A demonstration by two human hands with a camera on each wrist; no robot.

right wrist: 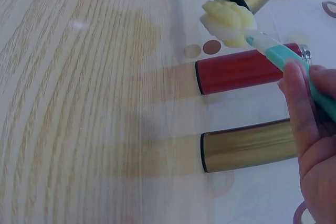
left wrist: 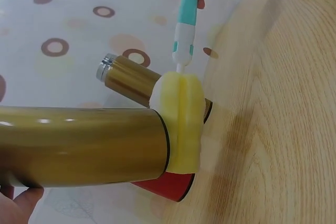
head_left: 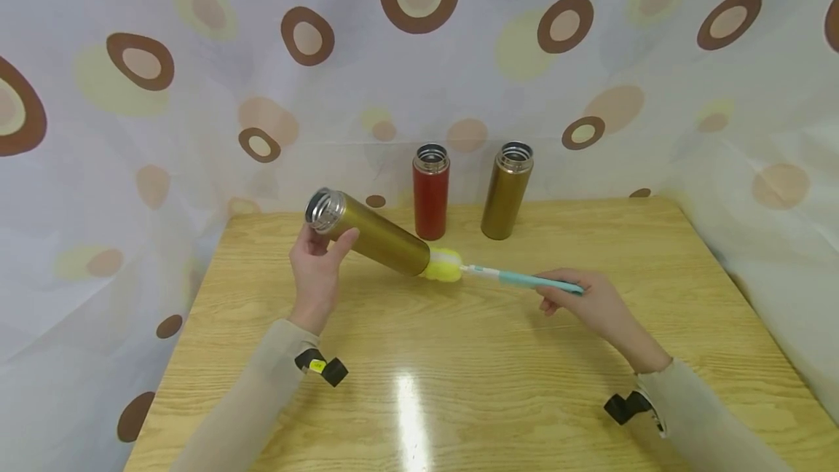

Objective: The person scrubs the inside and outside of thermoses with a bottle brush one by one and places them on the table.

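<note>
Left wrist: grooved sponge (left wrist: 185,129) against cylindrical gold flask (left wrist: 84,145)

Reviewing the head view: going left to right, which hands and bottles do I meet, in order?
Left hand, tilted gold bottle, red bottle, standing gold bottle, right hand.

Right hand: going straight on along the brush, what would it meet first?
Likely the tilted gold bottle, at its base, held by the left hand, with the sponge brush leading; depth is unclear, so it might skim past.
</note>
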